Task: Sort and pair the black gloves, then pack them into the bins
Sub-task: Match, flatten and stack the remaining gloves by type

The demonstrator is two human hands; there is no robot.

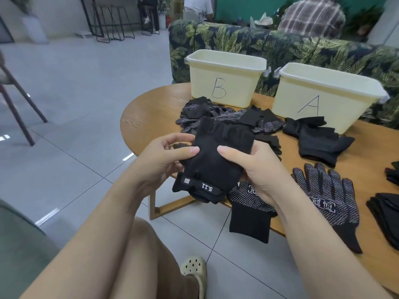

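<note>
I judge I'm mid-pairing: my left hand (pixel 164 156) and right hand (pixel 254 169) both pinch the fingerless gloves (pixel 218 156), thumbs on top, lifted above the near edge of the round wooden counter (pixel 146 117) with the "5.11" strap toward me. Next, I'd square the soft knit layers and drop them into bin B (pixel 225 78) or bin A (pixel 323 93), rigid cream plastic tubs. The unsorted pile (pixel 216 113) mixes plain cloth with dotted, rubbery palms.
</note>
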